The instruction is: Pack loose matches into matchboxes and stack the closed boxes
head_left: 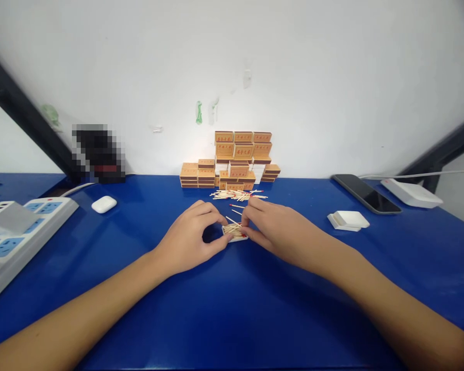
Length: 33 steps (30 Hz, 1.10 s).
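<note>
A small white matchbox tray full of wooden matches sits on the blue table in front of me. My left hand grips its left end between thumb and fingers. At the right end, my right hand is closed in a pinch over the red-tipped matches, its fingertips partly hiding them. One match slants up out of the tray toward those fingers. Just behind, a couple of single matches lie on the table near a loose pile of matches.
Stacked matchboxes stand against the wall behind the pile. To the right are white empty trays, a phone and a white device. On the left lie a white earbud case and a power strip.
</note>
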Each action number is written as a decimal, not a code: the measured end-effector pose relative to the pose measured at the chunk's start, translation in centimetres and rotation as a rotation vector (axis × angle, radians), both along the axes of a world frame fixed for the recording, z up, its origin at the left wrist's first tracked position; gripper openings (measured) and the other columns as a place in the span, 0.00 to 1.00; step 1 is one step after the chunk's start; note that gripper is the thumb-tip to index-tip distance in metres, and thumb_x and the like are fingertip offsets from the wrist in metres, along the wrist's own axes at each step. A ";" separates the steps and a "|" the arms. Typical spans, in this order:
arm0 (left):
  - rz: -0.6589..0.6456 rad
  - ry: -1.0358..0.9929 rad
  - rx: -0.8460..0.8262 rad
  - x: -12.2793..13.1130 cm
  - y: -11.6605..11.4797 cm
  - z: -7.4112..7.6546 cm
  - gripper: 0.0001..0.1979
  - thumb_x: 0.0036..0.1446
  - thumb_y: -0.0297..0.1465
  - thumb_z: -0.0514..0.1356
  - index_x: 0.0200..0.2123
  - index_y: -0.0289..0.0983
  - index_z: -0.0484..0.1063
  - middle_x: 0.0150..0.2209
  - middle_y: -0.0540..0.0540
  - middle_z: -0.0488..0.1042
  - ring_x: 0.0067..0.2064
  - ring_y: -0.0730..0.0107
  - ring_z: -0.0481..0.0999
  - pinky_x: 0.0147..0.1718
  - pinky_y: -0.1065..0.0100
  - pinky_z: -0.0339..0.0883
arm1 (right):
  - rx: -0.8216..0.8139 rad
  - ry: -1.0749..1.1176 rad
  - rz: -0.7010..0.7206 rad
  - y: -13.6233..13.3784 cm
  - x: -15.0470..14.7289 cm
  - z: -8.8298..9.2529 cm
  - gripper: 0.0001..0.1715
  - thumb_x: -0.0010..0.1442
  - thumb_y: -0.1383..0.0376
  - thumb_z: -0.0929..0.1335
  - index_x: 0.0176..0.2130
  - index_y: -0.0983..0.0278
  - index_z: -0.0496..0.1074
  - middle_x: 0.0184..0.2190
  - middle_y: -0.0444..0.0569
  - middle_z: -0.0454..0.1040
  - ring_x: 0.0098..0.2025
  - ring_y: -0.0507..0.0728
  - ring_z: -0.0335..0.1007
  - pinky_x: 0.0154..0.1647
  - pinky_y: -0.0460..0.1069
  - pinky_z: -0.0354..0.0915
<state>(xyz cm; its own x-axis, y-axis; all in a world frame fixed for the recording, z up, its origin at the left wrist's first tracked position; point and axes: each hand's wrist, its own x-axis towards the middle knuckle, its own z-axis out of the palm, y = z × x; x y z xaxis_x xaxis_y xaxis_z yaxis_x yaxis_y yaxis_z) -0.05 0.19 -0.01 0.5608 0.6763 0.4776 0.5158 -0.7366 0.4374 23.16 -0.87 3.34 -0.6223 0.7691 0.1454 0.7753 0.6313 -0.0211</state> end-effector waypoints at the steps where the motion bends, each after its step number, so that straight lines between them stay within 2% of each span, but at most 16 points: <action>1: 0.000 -0.013 0.005 0.0 0.0 0.0 0.06 0.64 0.35 0.67 0.41 0.39 0.79 0.41 0.47 0.79 0.44 0.63 0.75 0.46 0.59 0.72 | -0.002 0.000 -0.004 0.0 0.0 0.1 0.07 0.72 0.66 0.66 0.40 0.64 0.73 0.42 0.53 0.75 0.41 0.59 0.76 0.37 0.51 0.66; 10: -0.020 -0.036 -0.017 -0.1 0.1 -0.1 0.04 0.65 0.30 0.65 0.36 0.40 0.80 0.40 0.46 0.77 0.43 0.64 0.74 0.44 0.60 0.71 | 0.006 0.057 0.014 0.2 0.4 0.0 0.06 0.71 0.66 0.67 0.39 0.64 0.72 0.41 0.51 0.75 0.36 0.57 0.74 0.35 0.51 0.64; 15: 0.001 -0.024 -0.009 0.0 0.1 0.1 0.05 0.65 0.29 0.64 0.36 0.40 0.80 0.39 0.46 0.77 0.43 0.63 0.74 0.44 0.59 0.71 | -0.004 0.053 -0.017 0.8 2.4 0.8 0.08 0.71 0.66 0.66 0.37 0.63 0.72 0.39 0.50 0.74 0.33 0.56 0.72 0.32 0.50 0.62; 20: 0.026 -0.017 -0.015 0.1 0.1 -0.2 0.04 0.64 0.31 0.64 0.37 0.40 0.80 0.40 0.46 0.77 0.43 0.62 0.75 0.45 0.58 0.72 | 0.021 0.112 -0.067 1.3 4.1 1.5 0.09 0.72 0.63 0.66 0.38 0.62 0.71 0.39 0.49 0.73 0.33 0.55 0.69 0.33 0.50 0.62; 23: 0.046 -0.026 -0.012 0.1 0.0 -0.1 0.04 0.63 0.32 0.65 0.40 0.40 0.79 0.40 0.46 0.78 0.44 0.61 0.75 0.45 0.58 0.72 | -0.033 0.145 -0.033 1.0 3.4 1.5 0.08 0.72 0.64 0.66 0.38 0.62 0.71 0.40 0.49 0.73 0.33 0.55 0.69 0.32 0.49 0.62; 29: 0.063 0.053 -0.054 0.0 -0.1 0.2 0.19 0.57 0.44 0.71 0.46 0.39 0.77 0.43 0.44 0.78 0.45 0.56 0.74 0.46 0.53 0.72 | -0.164 0.140 0.031 0.4 0.9 0.5 0.07 0.73 0.65 0.67 0.40 0.63 0.72 0.42 0.49 0.74 0.37 0.55 0.72 0.36 0.49 0.64; 33: 0.025 0.099 -0.086 -0.1 0.0 0.0 0.15 0.60 0.42 0.69 0.45 0.40 0.78 0.43 0.45 0.77 0.45 0.57 0.74 0.46 0.53 0.71 | -0.177 0.141 0.080 0.4 0.0 -0.3 0.09 0.74 0.63 0.65 0.41 0.64 0.71 0.41 0.49 0.74 0.37 0.55 0.72 0.37 0.50 0.64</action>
<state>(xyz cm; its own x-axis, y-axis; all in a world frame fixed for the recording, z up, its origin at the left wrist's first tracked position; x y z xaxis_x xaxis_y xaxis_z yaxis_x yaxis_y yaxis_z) -0.12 0.23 -0.04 0.5844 0.7268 0.3607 0.5776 -0.6849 0.4442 23.19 -0.42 3.00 -0.6654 0.7394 0.1024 0.7046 0.6674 -0.2411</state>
